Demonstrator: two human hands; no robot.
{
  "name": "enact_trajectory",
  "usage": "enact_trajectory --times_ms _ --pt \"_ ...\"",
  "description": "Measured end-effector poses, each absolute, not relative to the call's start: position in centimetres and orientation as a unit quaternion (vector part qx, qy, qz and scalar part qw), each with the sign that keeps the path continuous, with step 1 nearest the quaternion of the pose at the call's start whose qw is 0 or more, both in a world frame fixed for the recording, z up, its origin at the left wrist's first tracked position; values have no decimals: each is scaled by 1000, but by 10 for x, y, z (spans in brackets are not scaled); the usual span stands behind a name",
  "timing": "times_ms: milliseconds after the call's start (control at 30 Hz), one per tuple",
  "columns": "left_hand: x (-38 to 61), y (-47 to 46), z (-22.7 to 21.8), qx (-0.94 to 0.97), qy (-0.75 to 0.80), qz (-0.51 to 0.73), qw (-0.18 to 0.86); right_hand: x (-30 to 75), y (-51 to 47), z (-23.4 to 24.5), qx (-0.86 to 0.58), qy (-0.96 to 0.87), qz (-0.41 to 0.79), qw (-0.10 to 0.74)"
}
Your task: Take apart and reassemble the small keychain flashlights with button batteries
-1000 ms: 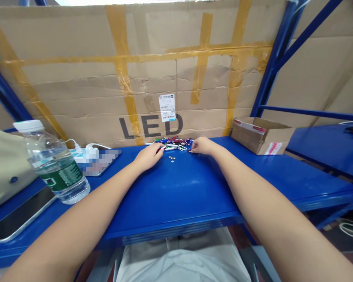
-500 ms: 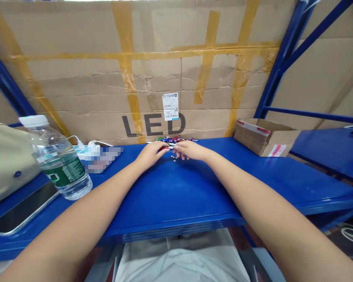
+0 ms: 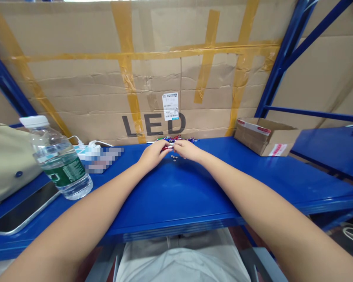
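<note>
My left hand [image 3: 153, 154] is closed around a small red pen-shaped tube [image 3: 166, 148] with a silver end. My right hand [image 3: 187, 150] pinches at the silver end, its fingers curled and meeting the left fingertips. Whether a separate small part sits in the right fingers cannot be made out. Just below the hands, several tiny silvery discs [image 3: 174, 158], like button cells, lie on the blue table [image 3: 176, 192]. Behind the hands is a loose pile of shiny red, blue and green pen-shaped tubes [image 3: 176, 138], partly covered by the fingers.
To the left stand a water bottle [image 3: 61, 164], a phone [image 3: 23, 207], a beige bag [image 3: 11, 160] and a white power strip [image 3: 88, 150] with cables. An open cardboard box [image 3: 253, 141] sits at the back right. A large taped cardboard sheet [image 3: 100, 90] rises behind the table.
My right hand has turned slightly and its fingers have curled in closer at the tube's silver end. The discs below show more plainly. My left hand keeps its hold, shifted very little.
</note>
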State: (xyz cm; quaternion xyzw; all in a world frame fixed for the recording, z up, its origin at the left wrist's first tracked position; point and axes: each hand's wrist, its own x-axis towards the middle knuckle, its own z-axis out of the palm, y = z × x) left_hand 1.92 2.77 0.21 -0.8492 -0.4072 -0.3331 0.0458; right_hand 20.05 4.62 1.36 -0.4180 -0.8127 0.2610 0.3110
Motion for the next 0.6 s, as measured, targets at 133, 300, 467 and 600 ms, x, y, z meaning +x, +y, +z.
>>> enact_trajectory --times_ms 133,300,467,600 --pt "18 27 4 -841 -390 -372 33 200 43 17 -395 -812 263 339" --pt "20 28 6 -835 -404 -371 -52 202 44 18 -375 -843 191 334" --pt "22 32 1 -822 -420 -376 -80 202 47 17 -365 -866 133 314" --pt "23 32 -3 -822 -410 -392 -46 203 46 17 -364 -878 145 273"
